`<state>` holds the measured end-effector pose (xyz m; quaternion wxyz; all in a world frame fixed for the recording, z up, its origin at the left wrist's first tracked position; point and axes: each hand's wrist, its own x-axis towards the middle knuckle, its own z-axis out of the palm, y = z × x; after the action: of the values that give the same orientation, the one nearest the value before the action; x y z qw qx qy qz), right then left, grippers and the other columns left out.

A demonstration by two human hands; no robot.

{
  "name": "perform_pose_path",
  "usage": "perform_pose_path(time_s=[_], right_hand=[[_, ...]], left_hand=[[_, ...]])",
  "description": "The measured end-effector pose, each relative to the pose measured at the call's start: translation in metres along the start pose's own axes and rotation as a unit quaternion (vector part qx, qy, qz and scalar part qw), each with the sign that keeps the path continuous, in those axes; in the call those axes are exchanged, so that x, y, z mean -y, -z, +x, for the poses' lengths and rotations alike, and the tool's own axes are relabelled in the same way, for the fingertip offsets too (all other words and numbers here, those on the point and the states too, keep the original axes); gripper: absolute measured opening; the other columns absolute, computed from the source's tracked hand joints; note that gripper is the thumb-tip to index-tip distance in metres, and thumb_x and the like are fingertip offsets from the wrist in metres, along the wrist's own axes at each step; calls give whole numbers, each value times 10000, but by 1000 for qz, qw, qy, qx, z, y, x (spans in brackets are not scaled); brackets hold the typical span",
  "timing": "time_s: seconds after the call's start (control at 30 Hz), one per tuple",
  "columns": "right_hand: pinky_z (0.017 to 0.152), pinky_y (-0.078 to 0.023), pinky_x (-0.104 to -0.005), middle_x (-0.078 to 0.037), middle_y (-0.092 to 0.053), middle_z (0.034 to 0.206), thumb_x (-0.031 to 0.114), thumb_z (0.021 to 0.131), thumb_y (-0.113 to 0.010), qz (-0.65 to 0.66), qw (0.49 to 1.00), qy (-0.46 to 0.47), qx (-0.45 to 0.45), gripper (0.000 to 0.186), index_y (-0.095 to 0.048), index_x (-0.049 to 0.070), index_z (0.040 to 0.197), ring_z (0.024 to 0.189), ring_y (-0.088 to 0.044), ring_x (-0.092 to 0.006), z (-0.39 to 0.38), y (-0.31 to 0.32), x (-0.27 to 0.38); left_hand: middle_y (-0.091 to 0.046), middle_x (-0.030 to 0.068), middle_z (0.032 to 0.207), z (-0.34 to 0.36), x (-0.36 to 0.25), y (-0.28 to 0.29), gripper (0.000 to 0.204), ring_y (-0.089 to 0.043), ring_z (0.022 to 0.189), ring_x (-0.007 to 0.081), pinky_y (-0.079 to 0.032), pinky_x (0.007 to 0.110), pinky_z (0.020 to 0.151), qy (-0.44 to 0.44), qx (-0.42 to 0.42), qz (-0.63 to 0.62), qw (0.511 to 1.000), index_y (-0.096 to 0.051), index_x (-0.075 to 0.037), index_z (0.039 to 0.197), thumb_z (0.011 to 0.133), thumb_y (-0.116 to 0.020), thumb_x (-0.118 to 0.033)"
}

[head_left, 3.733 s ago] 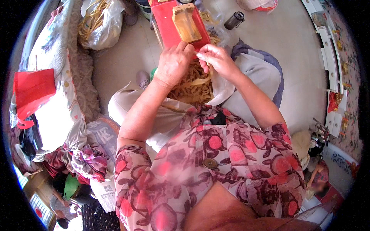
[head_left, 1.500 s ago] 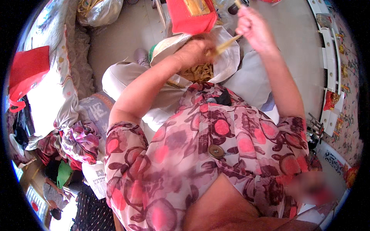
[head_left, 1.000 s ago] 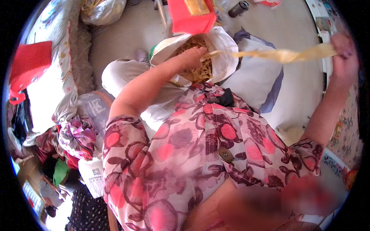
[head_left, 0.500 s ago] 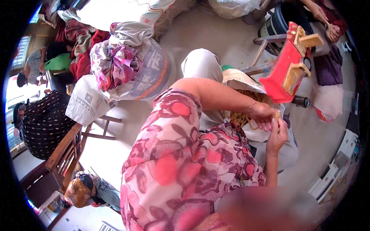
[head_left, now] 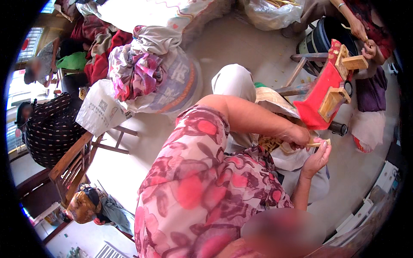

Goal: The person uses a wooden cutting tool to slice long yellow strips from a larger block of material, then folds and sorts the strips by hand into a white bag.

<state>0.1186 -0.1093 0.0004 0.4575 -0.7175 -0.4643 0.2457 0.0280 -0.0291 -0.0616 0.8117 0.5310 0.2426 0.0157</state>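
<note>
My left hand (head_left: 299,136) is closed on one end of a pale yellowish strip (head_left: 318,142). My right hand (head_left: 316,158) pinches the strip just to the right, close to the other hand. Below them, an open white sack (head_left: 282,155) holds a heap of yellowish pieces (head_left: 267,144), partly hidden by my left forearm. Just above my hands stands a narrow bench draped in red cloth (head_left: 307,114), with wooden block fixtures (head_left: 330,105) on top. A dark cylindrical container (head_left: 338,128) lies beside its near end.
A co-worker's hands (head_left: 365,41) are at the upper right near a dark bucket (head_left: 318,34). A cloth-topped bundle (head_left: 150,73) fills the upper left, a wooden chair (head_left: 69,163) the left. Other people (head_left: 47,129) sit farther left. A plastic bag (head_left: 271,13) lies at the top.
The view has swung round sharply. My hands, earlier pulling a long strip wide apart, are now close together on it. Over the last half second they have shifted slightly down and right.
</note>
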Motion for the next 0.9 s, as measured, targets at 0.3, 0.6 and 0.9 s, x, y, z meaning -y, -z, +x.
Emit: perform_pose_path(time_s=[0.3, 0.6, 0.9], right_hand=[[823, -439, -303, -71, -573, 1068, 224, 958, -374, 340, 922, -181, -31, 289, -513, 38, 1130, 958, -543, -174, 13, 6, -12], [448, -283, -190, 31, -493, 806, 258, 964, -390, 529, 805, -232, 138, 198, -509, 102, 993, 534, -385, -45, -1, 22, -7], [645, -442, -271, -63, -570, 766, 132, 899, -518, -66, 995, 54, 48, 144, -547, 21, 984, 704, -529, -109, -8, 18, 25]], left_hand=[[-510, 130, 1054, -25, -35, 3, 350, -525, 989, 306, -446, 389, 787, -471, -236, 384, 758, -543, -67, 1015, 700, -641, -184], [-549, 130, 931, -21, -38, 3, 294, -558, 892, 313, -452, 395, 784, -488, -129, 329, 798, -525, -51, 1039, 761, -557, -138], [-578, 73, 863, -32, -43, 8, 150, -546, 821, 156, -457, 301, 748, -294, -132, 183, 929, -539, -2, 1000, 882, -523, -94]])
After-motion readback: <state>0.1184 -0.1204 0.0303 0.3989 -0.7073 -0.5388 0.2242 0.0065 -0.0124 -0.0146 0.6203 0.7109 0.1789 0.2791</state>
